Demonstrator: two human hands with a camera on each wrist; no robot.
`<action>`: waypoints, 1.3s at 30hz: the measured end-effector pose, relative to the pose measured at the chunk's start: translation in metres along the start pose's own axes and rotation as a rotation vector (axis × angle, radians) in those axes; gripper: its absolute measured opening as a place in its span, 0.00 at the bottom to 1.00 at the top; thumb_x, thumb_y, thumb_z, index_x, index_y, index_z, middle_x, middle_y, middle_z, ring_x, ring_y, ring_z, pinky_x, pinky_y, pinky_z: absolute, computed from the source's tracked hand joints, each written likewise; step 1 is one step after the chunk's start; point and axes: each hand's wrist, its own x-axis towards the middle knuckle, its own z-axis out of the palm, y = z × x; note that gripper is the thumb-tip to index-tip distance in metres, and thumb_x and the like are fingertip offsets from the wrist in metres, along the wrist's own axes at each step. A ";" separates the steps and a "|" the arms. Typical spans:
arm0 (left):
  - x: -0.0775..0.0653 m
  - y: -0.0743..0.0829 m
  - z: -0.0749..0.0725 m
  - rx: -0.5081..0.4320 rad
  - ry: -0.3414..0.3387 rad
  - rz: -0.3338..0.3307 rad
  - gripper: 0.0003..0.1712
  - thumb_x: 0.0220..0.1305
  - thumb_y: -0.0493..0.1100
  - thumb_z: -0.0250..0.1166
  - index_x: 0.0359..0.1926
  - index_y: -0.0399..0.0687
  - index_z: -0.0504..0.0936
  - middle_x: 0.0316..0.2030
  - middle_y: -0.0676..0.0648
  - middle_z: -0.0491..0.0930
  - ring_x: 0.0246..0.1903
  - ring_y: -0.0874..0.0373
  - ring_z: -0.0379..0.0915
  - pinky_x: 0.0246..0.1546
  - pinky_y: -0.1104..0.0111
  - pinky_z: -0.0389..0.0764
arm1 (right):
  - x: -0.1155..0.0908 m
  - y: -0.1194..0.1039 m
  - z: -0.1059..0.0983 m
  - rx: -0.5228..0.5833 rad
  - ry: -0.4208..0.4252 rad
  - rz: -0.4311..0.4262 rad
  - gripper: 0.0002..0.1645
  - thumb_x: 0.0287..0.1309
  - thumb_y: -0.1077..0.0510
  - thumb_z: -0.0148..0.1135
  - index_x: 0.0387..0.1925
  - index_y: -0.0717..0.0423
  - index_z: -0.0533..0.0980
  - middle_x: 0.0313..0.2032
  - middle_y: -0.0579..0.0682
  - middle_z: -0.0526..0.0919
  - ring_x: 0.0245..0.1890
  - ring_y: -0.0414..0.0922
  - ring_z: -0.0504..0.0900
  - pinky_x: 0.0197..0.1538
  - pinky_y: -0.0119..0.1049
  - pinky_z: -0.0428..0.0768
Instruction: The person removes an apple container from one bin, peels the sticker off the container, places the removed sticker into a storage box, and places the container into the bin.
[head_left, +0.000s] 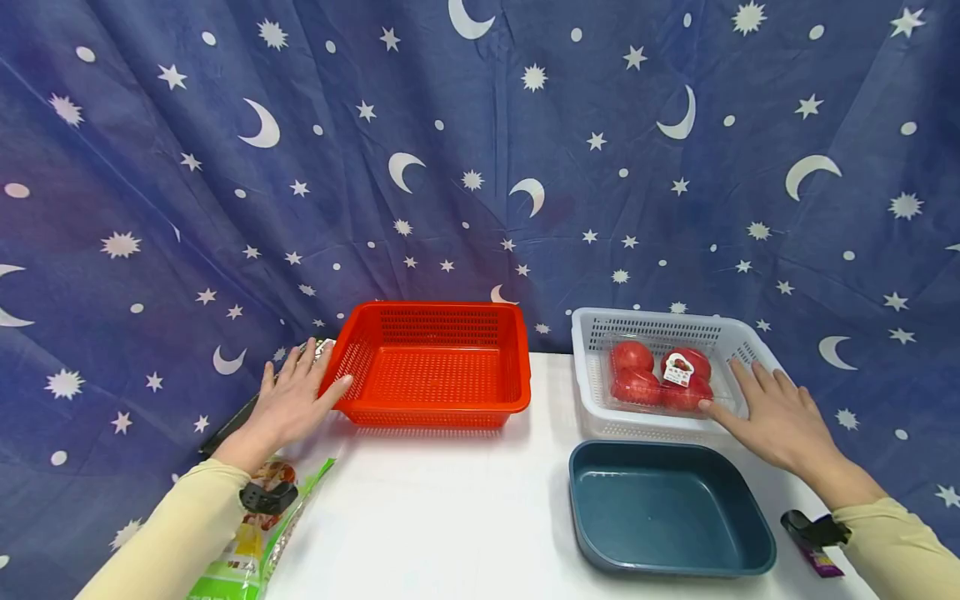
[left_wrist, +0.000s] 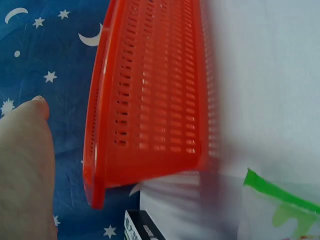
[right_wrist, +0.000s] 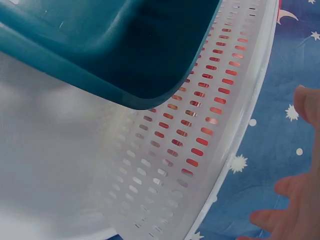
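Note:
My left hand (head_left: 288, 404) is held flat with its fingers spread at the left end of a red perforated plastic basket (head_left: 442, 375). Its thumb points toward the basket's rim; whether they touch I cannot tell. Over the right end of a white perforated basket (head_left: 637, 422), my right hand (head_left: 783, 421) has its fingers extended and holds nothing. Inside that white basket sits a clear plastic pack of round red fruits (head_left: 636, 387), seemingly tomatoes, with a white label. The left wrist view shows the red basket's slotted side wall (left_wrist: 155, 100) close up.
In front of the white basket stands a dark teal tub (head_left: 667, 508). A green-edged food bag (head_left: 243, 542) lies under the left forearm, with a black box (left_wrist: 142, 227) behind it. A small purple packet (head_left: 823, 562) is beside the right wrist. Behind hangs a blue starry cloth (head_left: 465, 167).

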 end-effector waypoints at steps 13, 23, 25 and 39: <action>0.003 0.026 0.000 -0.055 0.038 0.052 0.49 0.76 0.72 0.41 0.82 0.46 0.45 0.81 0.38 0.35 0.78 0.34 0.28 0.70 0.35 0.24 | 0.004 -0.002 -0.004 0.096 0.049 -0.012 0.59 0.68 0.29 0.54 0.79 0.66 0.48 0.70 0.80 0.55 0.67 0.79 0.54 0.59 0.83 0.53; 0.007 0.051 0.003 -0.102 0.074 0.125 0.47 0.76 0.70 0.44 0.82 0.48 0.47 0.81 0.42 0.38 0.79 0.37 0.31 0.73 0.38 0.29 | 0.004 -0.013 -0.012 0.213 0.041 0.040 0.54 0.70 0.32 0.53 0.78 0.65 0.51 0.70 0.79 0.57 0.67 0.78 0.57 0.56 0.82 0.60; 0.007 0.056 0.005 -0.112 0.088 0.144 0.46 0.77 0.70 0.44 0.82 0.49 0.47 0.81 0.42 0.40 0.79 0.38 0.32 0.74 0.40 0.30 | 0.004 -0.014 -0.013 0.233 0.036 0.057 0.53 0.71 0.32 0.52 0.78 0.65 0.52 0.70 0.79 0.58 0.67 0.78 0.58 0.55 0.82 0.61; 0.007 0.104 0.018 -0.261 0.189 0.271 0.40 0.77 0.64 0.51 0.80 0.53 0.57 0.79 0.47 0.52 0.78 0.45 0.44 0.75 0.43 0.45 | 0.007 -0.024 -0.011 0.438 0.076 0.093 0.44 0.74 0.36 0.51 0.71 0.68 0.66 0.67 0.78 0.64 0.62 0.78 0.66 0.57 0.76 0.68</action>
